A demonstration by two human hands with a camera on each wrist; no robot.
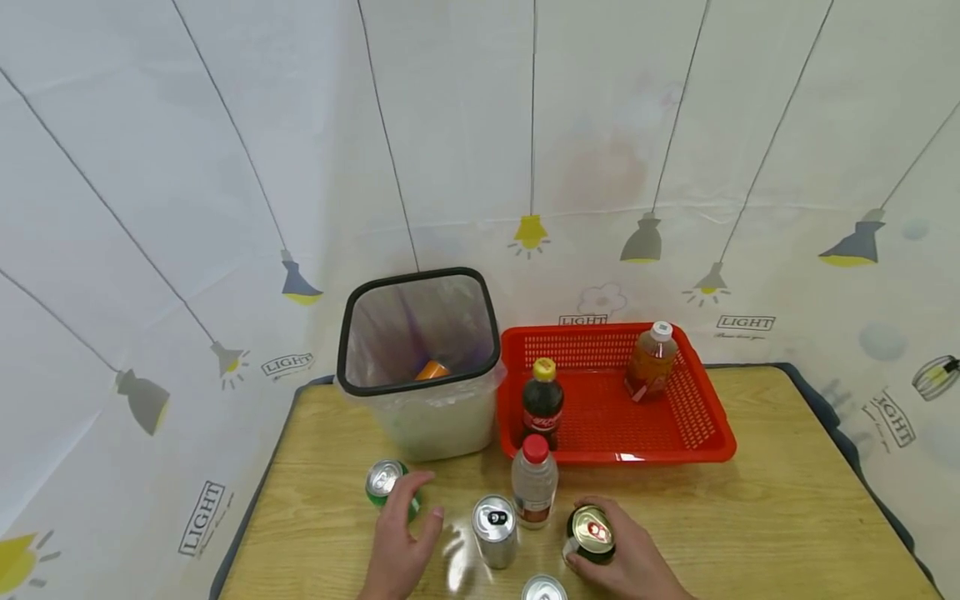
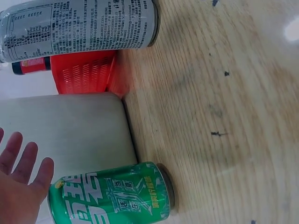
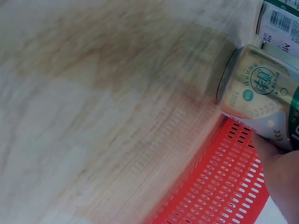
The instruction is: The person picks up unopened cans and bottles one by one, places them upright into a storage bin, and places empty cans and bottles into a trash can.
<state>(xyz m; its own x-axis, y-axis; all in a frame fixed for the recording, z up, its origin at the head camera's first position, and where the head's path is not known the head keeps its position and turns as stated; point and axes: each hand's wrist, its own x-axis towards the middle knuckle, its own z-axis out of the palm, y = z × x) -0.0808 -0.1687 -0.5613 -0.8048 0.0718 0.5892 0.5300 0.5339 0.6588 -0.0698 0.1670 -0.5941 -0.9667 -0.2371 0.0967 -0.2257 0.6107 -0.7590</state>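
My right hand grips a dark green and pale drink can with a gold top, thumb on one side and fingers on the other. In the right wrist view this can shows its pale label. Beside a green drink can, my left hand holds nothing, its fingers loosely spread. The left wrist view has those fingers right by the upper end of the green can. Between the hands stand a silver can and a clear bottle with a red cap.
A lined bin with an orange item inside stands at the back. Right of it, a red basket contains a dark cola bottle and an amber drink bottle. Another can is at the near edge.
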